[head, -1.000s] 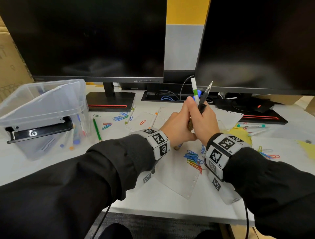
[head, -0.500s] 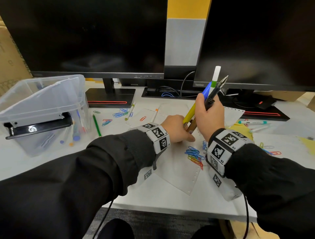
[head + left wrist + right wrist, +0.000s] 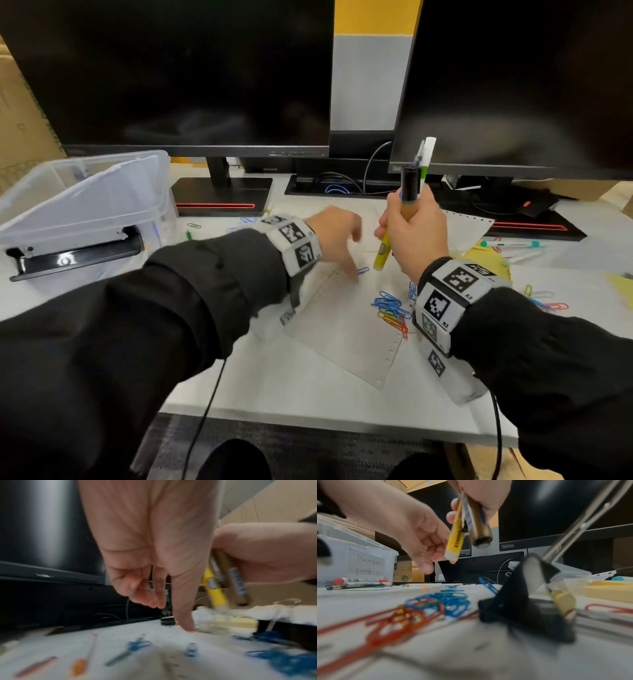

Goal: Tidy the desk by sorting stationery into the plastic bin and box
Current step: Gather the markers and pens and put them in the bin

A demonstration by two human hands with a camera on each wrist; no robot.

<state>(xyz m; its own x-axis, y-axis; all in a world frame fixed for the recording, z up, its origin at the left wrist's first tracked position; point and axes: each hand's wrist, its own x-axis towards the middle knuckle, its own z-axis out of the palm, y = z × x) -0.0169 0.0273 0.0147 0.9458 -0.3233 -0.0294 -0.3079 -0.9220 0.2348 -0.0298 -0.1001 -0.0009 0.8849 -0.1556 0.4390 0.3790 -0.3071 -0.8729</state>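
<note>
Above the desk (image 3: 308, 387), right hand (image 3: 416, 233) clutches a pen bundle (image 3: 409, 192); left hand (image 3: 337, 236) empty, slack-fingered. Loose grip could spill them.

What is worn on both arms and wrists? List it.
Both arms wear dark, near-black long sleeves. Each wrist carries a white band printed with black square tag markers: the left band, the right band, whose labels read R2 and R3. A thin black cable hangs from under the left arm, and another hangs by the right. Both hands are bare.
</note>
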